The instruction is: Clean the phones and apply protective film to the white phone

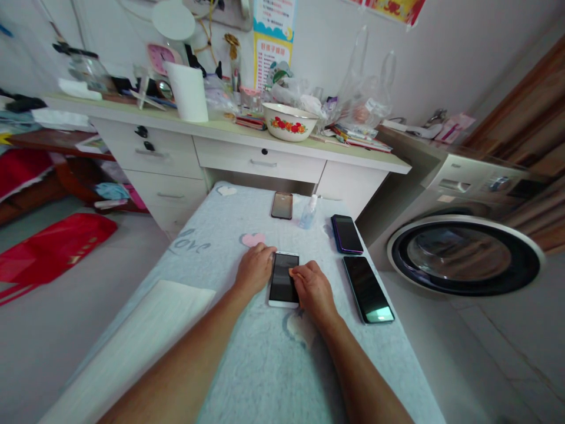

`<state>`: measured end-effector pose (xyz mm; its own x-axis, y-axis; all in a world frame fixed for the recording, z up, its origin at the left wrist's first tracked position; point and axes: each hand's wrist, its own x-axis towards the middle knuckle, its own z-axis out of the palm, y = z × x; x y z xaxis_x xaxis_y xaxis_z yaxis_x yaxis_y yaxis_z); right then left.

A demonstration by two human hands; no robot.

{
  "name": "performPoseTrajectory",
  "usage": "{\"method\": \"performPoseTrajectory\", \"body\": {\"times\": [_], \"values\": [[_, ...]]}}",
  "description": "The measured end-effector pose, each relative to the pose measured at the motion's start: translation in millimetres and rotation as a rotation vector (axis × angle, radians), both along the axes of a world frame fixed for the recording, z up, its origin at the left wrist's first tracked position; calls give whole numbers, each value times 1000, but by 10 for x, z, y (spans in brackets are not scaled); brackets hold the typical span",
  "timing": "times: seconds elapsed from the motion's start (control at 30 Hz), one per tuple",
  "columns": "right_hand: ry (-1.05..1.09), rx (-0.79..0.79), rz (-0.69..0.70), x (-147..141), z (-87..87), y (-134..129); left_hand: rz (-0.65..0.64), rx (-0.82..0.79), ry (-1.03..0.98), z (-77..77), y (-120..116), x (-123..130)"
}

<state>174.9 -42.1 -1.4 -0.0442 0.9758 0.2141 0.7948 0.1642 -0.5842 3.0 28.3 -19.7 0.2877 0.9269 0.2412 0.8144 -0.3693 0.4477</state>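
A white-framed smartphone (282, 285) with a dark screen lies face up on the cloth-covered table. My left hand (256, 270) grips its upper left edge, fingers curled together. On its right side, my right hand (314, 290) is closed in a pinch over the screen. A small orange piece (291, 271) peeks out at those fingertips; its kind is mostly hidden. Beyond the hands stand a clear spray bottle (308, 212) and a brownish phone case (282, 205) lying flat. To the right rest a dark phone with a purple edge (346, 234) and a larger black phone (367, 290).
A long whitish strip (145, 341) lies along the table's left side. Behind is a white desk (260, 162) bearing a flowered bowl (289, 122), a white cylinder (188, 93) and plastic bags. A washing machine (463, 253) stands right; a red bag (57, 247) lies on the floor left.
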Motion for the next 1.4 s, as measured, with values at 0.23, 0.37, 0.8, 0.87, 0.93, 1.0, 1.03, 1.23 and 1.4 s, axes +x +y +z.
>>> {"method": "performPoseTrajectory", "body": {"times": [0.23, 0.37, 0.8, 0.87, 0.93, 1.0, 1.03, 1.23, 1.4], "values": [[22, -38, 32, 10, 62, -12, -14, -18, 2, 4, -4, 2], [38, -78, 179, 75, 109, -42, -9, -28, 4, 11, -3, 1], [-69, -101, 169, 88, 139, 109, -22, -5, -10, -3, -6, -2], [-119, -92, 153, 76, 184, 174, -20, -7, -6, 7, -10, -1], [-157, -92, 135, 69, 223, 248, -20, -1, -4, 13, -12, -2], [-182, -97, 107, 65, 244, 326, -23, 8, -6, 13, -12, -2], [-191, -105, 85, 62, 246, 362, -25, 11, -7, 9, -10, -3], [-207, -76, -66, -4, 154, 454, -35, 27, -14, -22, 2, -3], [-232, 1, -95, -101, 76, 443, -27, 21, -10, -12, 0, -2]]}}
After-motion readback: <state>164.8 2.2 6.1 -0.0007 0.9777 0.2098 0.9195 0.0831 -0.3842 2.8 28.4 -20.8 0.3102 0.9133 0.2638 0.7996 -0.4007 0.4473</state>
